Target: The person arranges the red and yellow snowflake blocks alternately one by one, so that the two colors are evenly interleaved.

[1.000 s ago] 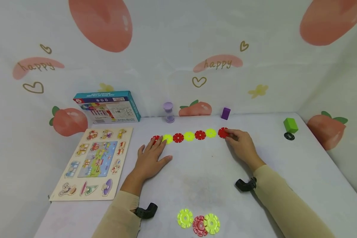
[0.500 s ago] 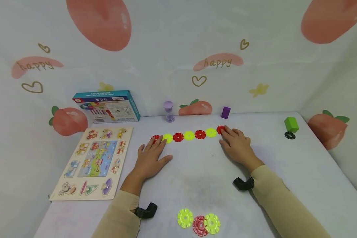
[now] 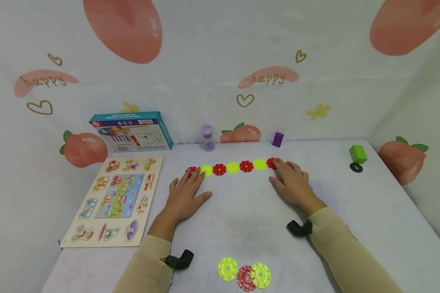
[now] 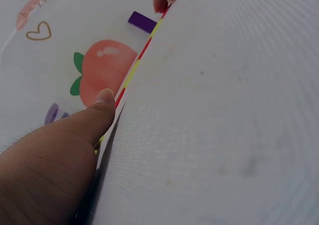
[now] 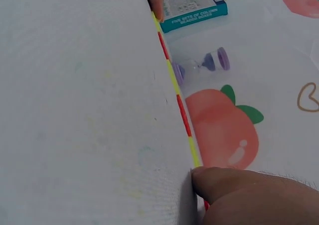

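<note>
A row of flat notched discs, red and yellow in turn, runs across the table. My left hand [image 3: 185, 198] lies with its fingers spread, fingertips on the red disc [image 3: 191, 171] and the yellow disc [image 3: 206, 171] at the row's left end. At the right end, the fingertips of my right hand [image 3: 292, 182] rest on a red disc [image 3: 271, 163], partly covering it. That disc sits against the yellow disc [image 3: 259, 164] beside it. Seen from the left wrist, the row is a thin line beyond my left thumb [image 4: 104, 96]. My right thumb [image 5: 209, 177] shows in the right wrist view.
Two yellow discs and a red disc [image 3: 244, 278] lie near the front edge, partly overlapping. A wooden puzzle board [image 3: 152, 203] is on the left, below a cardboard box [image 3: 143, 134]. Behind the row stand an hourglass [image 3: 207, 138] and a purple block [image 3: 278, 139]; a green block [image 3: 358, 154] is far right.
My right hand pinched the end red disc apart from the row; it has shifted left with it, and its fingers now lie straighter on the disc. My left hand has stayed in place.
</note>
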The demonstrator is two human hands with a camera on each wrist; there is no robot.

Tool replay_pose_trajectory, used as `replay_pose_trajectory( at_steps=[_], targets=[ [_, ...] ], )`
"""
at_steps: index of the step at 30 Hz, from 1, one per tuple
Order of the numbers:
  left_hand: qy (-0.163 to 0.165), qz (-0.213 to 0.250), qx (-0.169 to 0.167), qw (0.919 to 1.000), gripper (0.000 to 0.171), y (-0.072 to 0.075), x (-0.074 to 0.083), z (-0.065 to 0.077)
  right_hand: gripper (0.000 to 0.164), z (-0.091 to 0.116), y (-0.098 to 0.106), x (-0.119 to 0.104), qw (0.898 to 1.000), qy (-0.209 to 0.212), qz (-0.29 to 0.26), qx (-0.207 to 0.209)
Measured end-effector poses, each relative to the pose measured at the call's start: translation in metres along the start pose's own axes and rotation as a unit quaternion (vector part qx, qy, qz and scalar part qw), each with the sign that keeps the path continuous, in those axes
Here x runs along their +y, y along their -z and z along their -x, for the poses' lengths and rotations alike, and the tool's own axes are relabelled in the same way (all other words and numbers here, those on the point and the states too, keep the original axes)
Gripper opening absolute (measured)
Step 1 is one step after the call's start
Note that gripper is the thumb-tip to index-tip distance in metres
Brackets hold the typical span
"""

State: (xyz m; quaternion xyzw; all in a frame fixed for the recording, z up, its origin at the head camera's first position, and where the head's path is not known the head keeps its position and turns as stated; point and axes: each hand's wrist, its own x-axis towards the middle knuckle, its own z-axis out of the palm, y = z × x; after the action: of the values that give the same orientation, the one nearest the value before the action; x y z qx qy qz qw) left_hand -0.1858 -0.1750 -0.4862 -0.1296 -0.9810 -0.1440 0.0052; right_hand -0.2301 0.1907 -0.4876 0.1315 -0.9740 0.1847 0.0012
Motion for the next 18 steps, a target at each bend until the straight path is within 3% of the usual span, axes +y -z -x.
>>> replay_pose_trajectory(
  at_steps=[18],
  targets=[
    [-0.001, 0.003, 0.0, 1.0, 0.08, -0.0011, -0.0007, 0.0005, 0.072, 0.0, 0.0012, -0.0016, 0.999, 0.007, 0.024, -0.021]
  ],
)
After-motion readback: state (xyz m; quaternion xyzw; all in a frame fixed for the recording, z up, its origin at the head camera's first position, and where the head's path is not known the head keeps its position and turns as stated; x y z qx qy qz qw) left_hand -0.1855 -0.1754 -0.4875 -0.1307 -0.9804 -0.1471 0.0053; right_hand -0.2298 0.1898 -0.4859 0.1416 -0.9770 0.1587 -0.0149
